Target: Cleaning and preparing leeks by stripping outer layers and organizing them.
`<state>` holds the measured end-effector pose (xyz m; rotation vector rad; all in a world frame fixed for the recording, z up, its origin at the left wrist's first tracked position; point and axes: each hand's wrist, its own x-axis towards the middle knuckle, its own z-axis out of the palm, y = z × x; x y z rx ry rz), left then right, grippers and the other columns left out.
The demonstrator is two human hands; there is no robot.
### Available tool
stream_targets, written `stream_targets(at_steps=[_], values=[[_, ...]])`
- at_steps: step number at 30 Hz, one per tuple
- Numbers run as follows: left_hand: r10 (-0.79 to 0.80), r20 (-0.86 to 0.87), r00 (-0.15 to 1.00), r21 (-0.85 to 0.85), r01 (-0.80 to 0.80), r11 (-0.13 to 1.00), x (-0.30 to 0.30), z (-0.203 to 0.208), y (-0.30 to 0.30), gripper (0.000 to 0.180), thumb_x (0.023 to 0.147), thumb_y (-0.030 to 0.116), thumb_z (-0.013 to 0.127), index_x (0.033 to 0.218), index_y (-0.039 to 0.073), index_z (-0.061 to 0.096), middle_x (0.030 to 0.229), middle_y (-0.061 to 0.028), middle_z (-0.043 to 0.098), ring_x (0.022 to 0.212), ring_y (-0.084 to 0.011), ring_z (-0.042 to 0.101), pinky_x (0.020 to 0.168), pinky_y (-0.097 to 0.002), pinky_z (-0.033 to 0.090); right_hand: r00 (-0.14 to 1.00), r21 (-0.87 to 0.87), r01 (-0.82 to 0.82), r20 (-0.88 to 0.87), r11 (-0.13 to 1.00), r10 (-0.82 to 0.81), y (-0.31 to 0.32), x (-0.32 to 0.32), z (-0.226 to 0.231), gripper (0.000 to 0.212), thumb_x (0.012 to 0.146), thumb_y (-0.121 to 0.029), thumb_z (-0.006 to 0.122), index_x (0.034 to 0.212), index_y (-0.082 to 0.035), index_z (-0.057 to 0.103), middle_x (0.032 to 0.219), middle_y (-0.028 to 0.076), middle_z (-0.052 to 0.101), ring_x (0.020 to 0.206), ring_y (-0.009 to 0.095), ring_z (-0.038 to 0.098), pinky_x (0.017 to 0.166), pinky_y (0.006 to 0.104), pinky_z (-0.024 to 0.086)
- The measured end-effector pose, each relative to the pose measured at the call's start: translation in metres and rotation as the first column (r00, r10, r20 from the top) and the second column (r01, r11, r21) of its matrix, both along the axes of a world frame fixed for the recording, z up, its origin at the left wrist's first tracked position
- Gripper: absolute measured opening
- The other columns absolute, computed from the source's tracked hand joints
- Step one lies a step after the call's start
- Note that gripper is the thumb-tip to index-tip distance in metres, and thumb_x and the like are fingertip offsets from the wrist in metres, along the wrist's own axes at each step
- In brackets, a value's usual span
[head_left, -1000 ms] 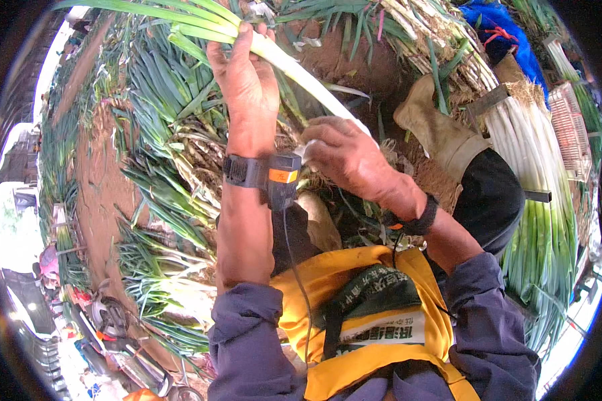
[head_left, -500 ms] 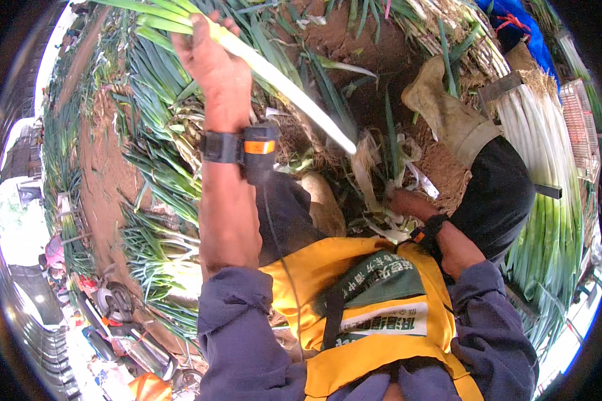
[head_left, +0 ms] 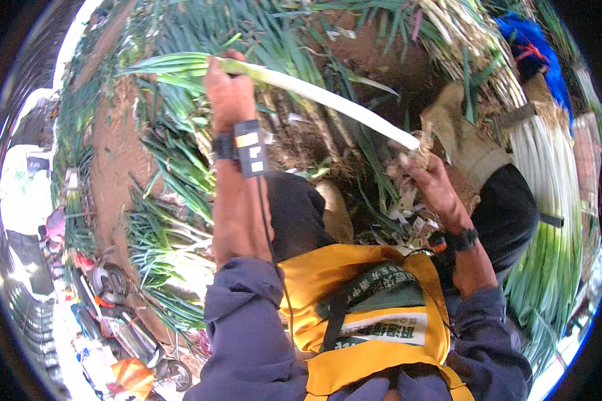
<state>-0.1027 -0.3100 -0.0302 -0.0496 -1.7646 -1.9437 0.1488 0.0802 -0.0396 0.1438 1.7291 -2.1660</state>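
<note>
The left hand (head_left: 229,93) has its fingers wrapped around the green upper part of a long leek (head_left: 314,93), gripping it where the leaves begin to fan out toward the upper left. From that grip the leek runs across the middle of the view, its pale white shaft slanting down to the right. The right hand (head_left: 429,184) meets the root end there, its fingers pinched narrowly on the tuft of roots and loose outer skin at the tip. So the leek hangs in the air between both hands, above the person's lap and yellow apron (head_left: 374,321).

A black wrist strap with a small device (head_left: 247,147) sits on the left forearm, and a dark watch (head_left: 463,238) on the right wrist. Under the right hand lie scraps of peeled skin (head_left: 398,220) on the ground. Further out, a bundle of cleaned leeks (head_left: 548,200) with white stems lies at the right. Uncleaned leeks (head_left: 174,180) are heaped over the red-brown soil (head_left: 114,154) on the left. No box or basket can be made out clearly.
</note>
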Motion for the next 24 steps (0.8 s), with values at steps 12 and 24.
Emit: stream_targets(at_steps=[12,24], values=[[-0.116,0.232,0.966,0.725,-0.092,0.682,0.029,0.016,0.077,0.017,0.105,0.018,0.049,0.108,0.001,0.052,0.091,-0.0093,0.056,0.077,-0.0201,0.057,0.07,-0.0316,0.052,0.992,0.467,-0.022,-0.1,0.884,0.078,0.033,0.102,0.123,0.02,0.095,-0.017,0.065,0.093,0.003,0.066,0.07,0.005,0.064,0.064,0.009,0.053,0.056,0.0287,0.043],[0.436,0.119,0.892,0.334,-0.449,0.829,0.025,0.0,0.024,0.022,0.103,0.017,0.054,0.116,0.0,0.05,0.101,-0.0128,0.06,0.087,-0.0207,0.059,0.084,-0.0321,0.054,0.83,0.001,0.513,-0.255,0.859,-0.496,0.112,0.154,0.128,0.022,0.098,-0.019,0.058,0.111,-0.002,0.059,0.092,0.01,0.066,0.074,0.02,0.061,0.063,0.0315,0.046]])
